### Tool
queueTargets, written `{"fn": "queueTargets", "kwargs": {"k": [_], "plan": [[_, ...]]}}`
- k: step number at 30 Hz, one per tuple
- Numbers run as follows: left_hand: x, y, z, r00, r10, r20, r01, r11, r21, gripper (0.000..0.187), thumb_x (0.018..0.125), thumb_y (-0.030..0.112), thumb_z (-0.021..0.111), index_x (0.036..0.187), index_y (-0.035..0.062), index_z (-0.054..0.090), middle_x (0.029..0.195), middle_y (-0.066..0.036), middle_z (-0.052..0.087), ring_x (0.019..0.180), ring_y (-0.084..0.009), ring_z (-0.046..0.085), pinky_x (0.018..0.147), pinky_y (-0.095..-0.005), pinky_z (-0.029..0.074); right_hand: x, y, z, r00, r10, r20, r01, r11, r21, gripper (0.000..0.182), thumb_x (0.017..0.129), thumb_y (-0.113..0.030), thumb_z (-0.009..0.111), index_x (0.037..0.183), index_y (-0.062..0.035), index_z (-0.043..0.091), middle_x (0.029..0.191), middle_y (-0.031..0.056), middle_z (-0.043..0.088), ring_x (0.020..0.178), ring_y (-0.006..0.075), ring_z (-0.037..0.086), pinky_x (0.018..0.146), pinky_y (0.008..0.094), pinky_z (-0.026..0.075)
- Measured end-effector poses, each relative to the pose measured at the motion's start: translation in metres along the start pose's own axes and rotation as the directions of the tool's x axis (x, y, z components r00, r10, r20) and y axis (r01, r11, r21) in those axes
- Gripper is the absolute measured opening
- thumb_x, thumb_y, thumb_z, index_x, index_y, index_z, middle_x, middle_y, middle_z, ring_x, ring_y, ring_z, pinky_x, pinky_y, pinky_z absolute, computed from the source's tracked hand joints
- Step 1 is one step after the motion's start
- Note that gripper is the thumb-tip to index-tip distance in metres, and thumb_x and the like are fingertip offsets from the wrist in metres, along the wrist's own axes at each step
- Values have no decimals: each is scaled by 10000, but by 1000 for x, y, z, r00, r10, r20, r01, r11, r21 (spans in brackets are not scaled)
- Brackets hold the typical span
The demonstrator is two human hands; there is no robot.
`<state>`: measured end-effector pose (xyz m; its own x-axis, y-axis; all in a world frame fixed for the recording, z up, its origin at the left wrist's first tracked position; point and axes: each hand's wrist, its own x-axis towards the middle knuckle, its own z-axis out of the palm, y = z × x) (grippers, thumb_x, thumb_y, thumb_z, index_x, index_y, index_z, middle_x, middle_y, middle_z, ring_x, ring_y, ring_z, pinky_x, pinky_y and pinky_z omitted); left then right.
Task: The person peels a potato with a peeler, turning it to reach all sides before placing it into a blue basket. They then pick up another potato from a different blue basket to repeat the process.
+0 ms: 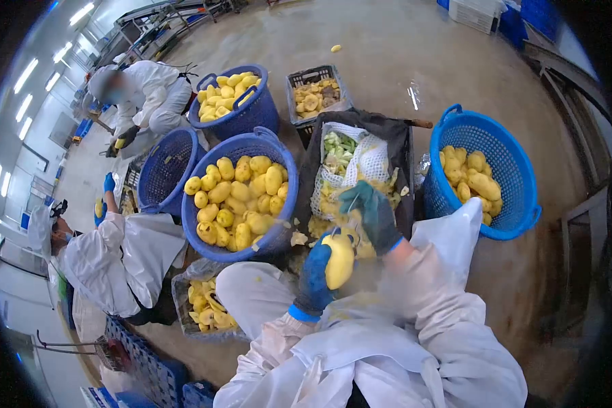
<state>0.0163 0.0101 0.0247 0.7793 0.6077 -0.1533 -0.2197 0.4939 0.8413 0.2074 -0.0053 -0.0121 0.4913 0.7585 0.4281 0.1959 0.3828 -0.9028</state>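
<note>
My left hand (314, 282), in a blue glove, is wrapped round a peeled yellow fruit (339, 261) in front of my lap. Just above and right of it is my right hand (372, 212) in a dark green glove, fingers curled. A thin tool, partly seen near the fruit's top, seems to run from that hand; its shape is blurred. Beyond both hands, a dark-lined crate (402, 160) holds peelings and white foam netting (368, 158). Several peeled fruits fill the blue basket (192, 219) to the left.
At right stands a blue basket (517, 163) with peeled fruits. Another full basket (263, 112), an emptier one (158, 170) and a crate of pieces (316, 95) are farther off. Two co-workers (92, 262) sit at left. A low crate of scraps (211, 309) is beside my knee.
</note>
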Motion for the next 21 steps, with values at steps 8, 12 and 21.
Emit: {"fn": "queueTargets", "kwargs": {"k": [8,12,21], "plan": [[3,-10,-22,995,95,-32,-81,948,307,520,946,333,426,1348,4,390,1217,-135,542,1067,-259,571,913,-377,478,-3,8,13,952,262,-156,-214,938,272,436,980,-393,419,949,6,590,830,87,633,715,153,591,741,282,472],[-1,2,-6,988,-153,-29,124,888,-443,513,952,337,407,1352,17,384,1247,-161,520,1125,-248,538,961,-387,445,2,-3,-2,924,326,-202,-227,890,395,397,1004,-321,373,950,8,589,884,91,626,739,161,605,734,295,485],[-9,7,-9,982,172,78,-174,985,19,557,871,138,578,1356,21,328,1252,-173,495,1103,-277,547,927,-401,472,2,-7,-7,941,290,-176,-192,883,429,339,984,-305,424,950,-15,596,847,96,635,727,175,611,711,300,489]]}}
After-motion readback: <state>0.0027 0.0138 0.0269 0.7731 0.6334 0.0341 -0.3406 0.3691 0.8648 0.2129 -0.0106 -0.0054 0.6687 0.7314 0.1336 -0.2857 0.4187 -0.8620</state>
